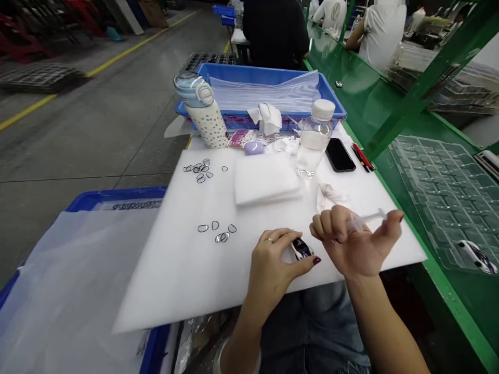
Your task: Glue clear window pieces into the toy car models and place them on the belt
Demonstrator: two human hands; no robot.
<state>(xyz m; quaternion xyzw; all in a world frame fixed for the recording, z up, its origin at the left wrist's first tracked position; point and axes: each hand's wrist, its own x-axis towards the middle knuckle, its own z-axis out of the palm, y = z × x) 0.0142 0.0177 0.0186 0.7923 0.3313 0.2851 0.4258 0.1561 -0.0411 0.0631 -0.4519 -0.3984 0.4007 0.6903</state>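
Observation:
My left hand (273,262) is closed around a small white and dark toy car (301,249), fingers on its far side and thumb on its near side, down at the white foam sheet (187,280). Just to the right, my right hand (356,244) is raised with its fingers curled around a clear plastic syringe (366,220). Its thumb is stretched out near the plunger end. The syringe's tip is hard to make out. Several thin dark-edged rings (222,237) lie on the foam, left of my hands, and a second group of rings (199,168) lies farther back.
A folded white foam pad (267,179), a clear bottle (313,140), a dotted flask (206,117), a phone (340,155) and pens (362,157) stand or lie behind my hands. A blue bin (265,75) is beyond. At right, a clear tray (444,192) holds another toy car (477,257).

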